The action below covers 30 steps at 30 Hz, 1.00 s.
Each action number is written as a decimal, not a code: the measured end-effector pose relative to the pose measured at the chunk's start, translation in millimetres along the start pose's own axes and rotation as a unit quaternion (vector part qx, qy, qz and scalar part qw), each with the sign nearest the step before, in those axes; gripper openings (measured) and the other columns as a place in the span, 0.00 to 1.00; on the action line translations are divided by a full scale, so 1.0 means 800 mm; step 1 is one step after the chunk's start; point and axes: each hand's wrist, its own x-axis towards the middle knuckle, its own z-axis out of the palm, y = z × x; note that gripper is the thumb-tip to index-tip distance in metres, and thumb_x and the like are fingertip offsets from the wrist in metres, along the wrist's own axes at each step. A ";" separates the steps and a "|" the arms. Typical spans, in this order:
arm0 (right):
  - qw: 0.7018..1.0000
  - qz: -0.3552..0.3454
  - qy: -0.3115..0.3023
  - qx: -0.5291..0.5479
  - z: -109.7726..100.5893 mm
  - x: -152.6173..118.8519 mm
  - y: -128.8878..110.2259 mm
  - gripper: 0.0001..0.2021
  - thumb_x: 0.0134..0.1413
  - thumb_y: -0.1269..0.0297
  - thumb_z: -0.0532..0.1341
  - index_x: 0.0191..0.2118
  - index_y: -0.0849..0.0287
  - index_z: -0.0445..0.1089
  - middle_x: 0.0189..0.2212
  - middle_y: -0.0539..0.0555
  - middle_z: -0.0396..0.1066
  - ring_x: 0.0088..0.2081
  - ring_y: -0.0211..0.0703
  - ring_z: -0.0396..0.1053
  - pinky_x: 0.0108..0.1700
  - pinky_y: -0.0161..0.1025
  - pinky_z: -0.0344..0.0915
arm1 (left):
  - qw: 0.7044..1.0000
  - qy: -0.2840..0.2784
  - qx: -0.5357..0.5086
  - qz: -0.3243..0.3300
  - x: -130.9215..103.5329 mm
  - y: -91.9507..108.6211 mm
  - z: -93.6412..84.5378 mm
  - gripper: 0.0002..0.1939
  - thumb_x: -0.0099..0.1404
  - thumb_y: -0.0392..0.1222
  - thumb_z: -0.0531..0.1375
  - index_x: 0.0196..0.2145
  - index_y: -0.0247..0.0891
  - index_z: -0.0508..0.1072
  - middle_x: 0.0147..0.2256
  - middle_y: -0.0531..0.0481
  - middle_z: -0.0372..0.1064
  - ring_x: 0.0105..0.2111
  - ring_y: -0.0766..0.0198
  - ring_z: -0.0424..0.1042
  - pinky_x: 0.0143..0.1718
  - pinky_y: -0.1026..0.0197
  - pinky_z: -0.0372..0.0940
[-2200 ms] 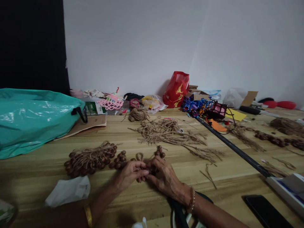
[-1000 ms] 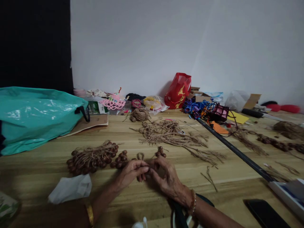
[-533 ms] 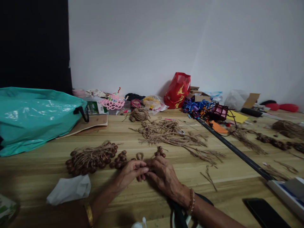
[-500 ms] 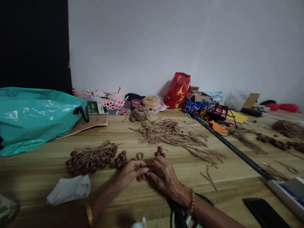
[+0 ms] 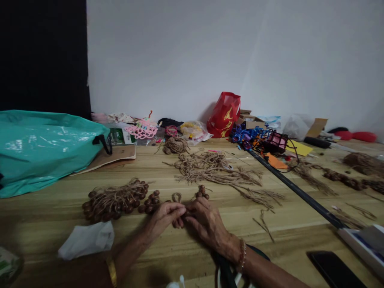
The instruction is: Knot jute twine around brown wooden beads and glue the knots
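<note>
My left hand (image 5: 165, 215) and my right hand (image 5: 207, 219) meet above the wooden table, thumbs and fingers pinched close together. Between them is a twine cord, mostly hidden, with its small loop (image 5: 177, 197) standing out beyond the fingertips. A cluster of brown round beads (image 5: 150, 203) lies just left of my left hand. More beads (image 5: 202, 192) sit beyond my right knuckles. Further left rests a large bundle of beaded twine strands (image 5: 115, 200). What exactly the fingertips pinch is too small to make out.
Loose twine strands (image 5: 210, 166) and a twine ball (image 5: 175, 145) lie ahead. A teal bag (image 5: 48, 150) stands left, near a white tissue (image 5: 87, 239). A black strip (image 5: 294, 186) crosses the right side. A phone (image 5: 334, 269) lies front right; a red bag (image 5: 224, 114) stands by the wall.
My left thumb and fingers have shifted slightly at the pinch, the thumb now tucked higher. The right hand stays nearly in place, and the beads and twine loop look unmoved.
</note>
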 end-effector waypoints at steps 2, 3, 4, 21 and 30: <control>1.000 -0.002 0.005 0.001 0.000 0.000 0.000 0.03 0.60 0.68 0.59 0.39 0.57 0.68 0.34 0.55 0.69 0.36 0.46 0.65 0.39 0.40 0.63 | 1.000 0.012 -0.013 -0.001 0.000 -0.002 -0.001 0.22 0.55 0.57 0.65 0.31 0.32 0.76 0.18 0.52 0.72 0.18 0.68 0.68 0.23 0.67 0.61; 1.000 -0.003 0.007 0.001 0.000 0.000 0.001 0.03 0.59 0.68 0.59 0.40 0.57 0.68 0.34 0.55 0.69 0.36 0.46 0.65 0.39 0.40 0.63 | 1.000 0.016 -0.020 -0.002 0.000 -0.002 -0.001 0.21 0.55 0.57 0.65 0.32 0.32 0.75 0.18 0.52 0.72 0.19 0.68 0.68 0.23 0.66 0.61; 1.000 -0.004 0.009 0.001 0.001 0.000 0.001 0.03 0.59 0.68 0.59 0.40 0.57 0.68 0.34 0.55 0.69 0.36 0.46 0.65 0.39 0.40 0.63 | 0.999 0.019 -0.027 -0.002 0.000 -0.003 -0.001 0.21 0.55 0.56 0.65 0.33 0.32 0.75 0.19 0.52 0.72 0.19 0.67 0.68 0.23 0.66 0.62; 1.000 -0.014 -0.005 0.001 0.003 -0.001 0.002 0.05 0.63 0.64 0.57 0.42 0.58 0.68 0.35 0.56 0.68 0.36 0.46 0.66 0.39 0.41 0.63 | 0.998 0.024 -0.057 0.008 -0.003 0.004 0.002 0.23 0.44 0.47 0.73 0.35 0.32 0.75 0.25 0.52 0.74 0.19 0.71 0.67 0.23 0.67 0.61; 1.000 0.001 -0.019 0.008 0.003 -0.001 0.001 0.05 0.62 0.65 0.58 0.43 0.58 0.68 0.36 0.56 0.69 0.38 0.46 0.66 0.40 0.41 0.64 | 0.996 0.031 -0.083 0.006 -0.003 0.006 0.004 0.23 0.41 0.44 0.74 0.35 0.33 0.75 0.26 0.52 0.74 0.19 0.71 0.67 0.21 0.67 0.61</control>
